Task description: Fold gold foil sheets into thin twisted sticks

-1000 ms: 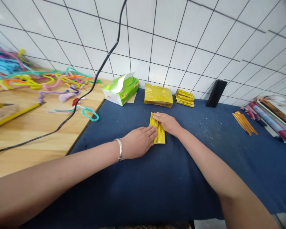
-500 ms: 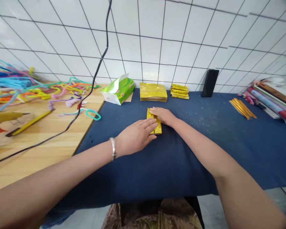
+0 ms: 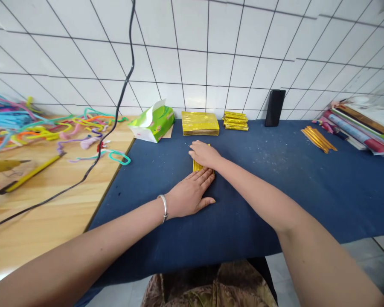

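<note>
A small folded sheet of gold paper (image 3: 197, 166) lies on the dark blue cloth (image 3: 243, 204), mostly hidden under both hands. My left hand (image 3: 192, 192), with a silver bangle at the wrist, rests flat across the sheet's near end, fingers stretched out and thumb apart. Over the far part lies my right hand (image 3: 205, 154), its fingers bent over the paper and reaching past its left edge; whether they grip it is hidden. Beyond the hands sit a stack of gold paper sheets (image 3: 200, 123) and a smaller pile of folded gold strips (image 3: 235, 121).
Near the tiled wall stand a green tissue box (image 3: 158, 124) and a black phone (image 3: 275, 108). More gold strips (image 3: 319, 139) and a pile of books (image 3: 361, 128) lie right. Colourful pipe cleaners (image 3: 67, 128), a yellow cutter (image 3: 32, 174) and a black cable (image 3: 92, 168) occupy the left side.
My right hand has slid left across the far part of the gold paper, covering more of it. My left hand has shifted nearer to me, over the near end. The view has shifted slightly.
</note>
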Demonstrator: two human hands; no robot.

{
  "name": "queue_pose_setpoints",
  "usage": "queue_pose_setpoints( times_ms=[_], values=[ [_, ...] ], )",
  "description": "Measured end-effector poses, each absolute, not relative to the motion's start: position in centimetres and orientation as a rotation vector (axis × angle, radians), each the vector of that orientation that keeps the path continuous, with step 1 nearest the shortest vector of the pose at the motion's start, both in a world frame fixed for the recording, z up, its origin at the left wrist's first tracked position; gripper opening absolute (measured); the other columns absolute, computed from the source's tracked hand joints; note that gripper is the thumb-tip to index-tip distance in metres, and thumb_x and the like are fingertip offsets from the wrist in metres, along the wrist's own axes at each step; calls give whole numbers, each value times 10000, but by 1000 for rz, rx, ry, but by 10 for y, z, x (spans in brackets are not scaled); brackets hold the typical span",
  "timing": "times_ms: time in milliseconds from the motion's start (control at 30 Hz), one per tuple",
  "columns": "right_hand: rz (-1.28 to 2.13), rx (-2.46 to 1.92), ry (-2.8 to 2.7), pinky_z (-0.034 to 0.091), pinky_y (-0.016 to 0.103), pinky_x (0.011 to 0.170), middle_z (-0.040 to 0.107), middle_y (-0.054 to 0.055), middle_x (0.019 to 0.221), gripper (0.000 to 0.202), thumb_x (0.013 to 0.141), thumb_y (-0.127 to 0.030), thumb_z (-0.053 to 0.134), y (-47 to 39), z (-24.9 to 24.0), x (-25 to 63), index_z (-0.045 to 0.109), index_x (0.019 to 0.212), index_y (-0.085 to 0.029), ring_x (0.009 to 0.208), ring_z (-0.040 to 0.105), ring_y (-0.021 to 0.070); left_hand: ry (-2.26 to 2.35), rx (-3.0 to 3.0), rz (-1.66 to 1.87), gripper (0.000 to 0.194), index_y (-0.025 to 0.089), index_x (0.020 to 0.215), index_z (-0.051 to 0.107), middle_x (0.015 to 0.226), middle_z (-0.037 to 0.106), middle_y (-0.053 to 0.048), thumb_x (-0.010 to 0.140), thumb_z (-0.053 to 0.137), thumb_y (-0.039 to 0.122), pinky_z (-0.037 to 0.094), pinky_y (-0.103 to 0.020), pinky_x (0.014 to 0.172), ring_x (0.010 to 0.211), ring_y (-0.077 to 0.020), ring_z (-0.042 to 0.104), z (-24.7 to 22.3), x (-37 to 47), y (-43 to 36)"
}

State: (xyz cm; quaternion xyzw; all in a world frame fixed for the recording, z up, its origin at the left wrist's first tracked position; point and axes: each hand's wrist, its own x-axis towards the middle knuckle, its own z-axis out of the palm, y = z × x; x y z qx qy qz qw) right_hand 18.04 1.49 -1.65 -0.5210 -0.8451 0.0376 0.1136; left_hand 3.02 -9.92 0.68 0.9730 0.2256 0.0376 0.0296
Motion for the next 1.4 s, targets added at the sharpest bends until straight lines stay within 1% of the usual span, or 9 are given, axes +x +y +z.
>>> queue_pose_setpoints(
  times_ms=[133, 267, 400, 533, 700, 933, 1033, 1200, 1400],
  values=[
    [15, -1444, -2406, 264, 417, 1067, 385, 126, 1415, 519, 915, -436, 350, 15, -30, 171, 413, 1327, -128, 1321, 317, 243, 685, 2981, 125, 730, 68, 1421, 219, 1479, 227, -171, 897, 219, 577, 133, -403, 1120, 1384, -261, 158, 6, 30, -99],
    [-89, -1405, -2391, 274, 392, 1037, 469, 126, 1335, 459, 930, -422, 342, 23, -25, 171, 480, 1258, -133, 1249, 386, 232, 703, 2947, 109, 742, 72, 1424, 211, 1493, 183, -166, 892, 217, 589, 151, -411, 1115, 1389, -270, 130, 7, 30, -98],
    [-164, -1384, -2413, 310, 391, 952, 592, 118, 1112, 429, 948, -415, 290, 35, -14, 171, 583, 1088, -135, 1083, 459, 233, 714, 2908, 77, 741, 89, 1427, 212, 1496, 179, -156, 887, 219, 596, 151, -412, 1115, 1386, -273, 143, 9, 29, -96],
    [-229, -1299, -2504, 313, 364, 916, 610, 111, 990, 457, 955, -407, 261, 52, -13, 174, 626, 949, -132, 990, 462, 216, 731, 2887, 82, 729, 99, 1428, 211, 1495, 185, -151, 889, 226, 590, 148, -418, 1113, 1384, -278, 151, 9, 29, -95],
    [-324, -1199, -2557, 330, 338, 892, 622, 102, 923, 465, 955, -397, 262, 72, -13, 179, 643, 891, -138, 924, 497, 200, 739, 2904, 132, 729, 111, 1430, 207, 1490, 211, -144, 884, 244, 593, 152, -402, 1112, 1379, -268, 174, 9, 29, -95],
    [-230, -1343, -2287, 337, 316, 907, 643, 71, 925, 446, 960, -378, 244, 51, 6, 187, 639, 905, -178, 944, 524, 185, 731, 2919, 180, 724, 105, 1421, 237, 1480, 235, -151, 886, 223, 593, 154, -408, 1107, 1376, -272, 183, 7, 28, -96],
    [-191, -1290, -2287, 315, 333, 961, 617, 73, 1065, 405, 964, -341, 231, 22, 6, 189, 596, 1047, -184, 1024, 495, 191, 727, 2907, 216, 723, 105, 1415, 254, 1483, 228, -150, 883, 230, 595, 151, -407, 1107, 1378, -270, 177, 7, 27, -96],
    [-223, -1439, -2372, 357, 396, 905, 530, 125, 1226, 393, 949, -329, 280, 10, -4, 190, 475, 1254, -174, 1076, 439, 250, 739, 2879, 230, 712, 120, 1414, 262, 1486, 227, -137, 882, 237, 592, 145, -399, 1107, 1380, -267, 173, 6, 27, -95],
    [-391, -1527, -2329, 356, 414, 882, 540, 152, 1160, 360, 944, -281, 309, 47, -4, 193, 493, 1225, -152, 1066, 434, 262, 751, 2910, 215, 727, 126, 1426, 227, 1482, 237, -142, 878, 232, 603, 156, -390, 1103, 1371, -262, 205, 6, 27, -96]
  ],
)
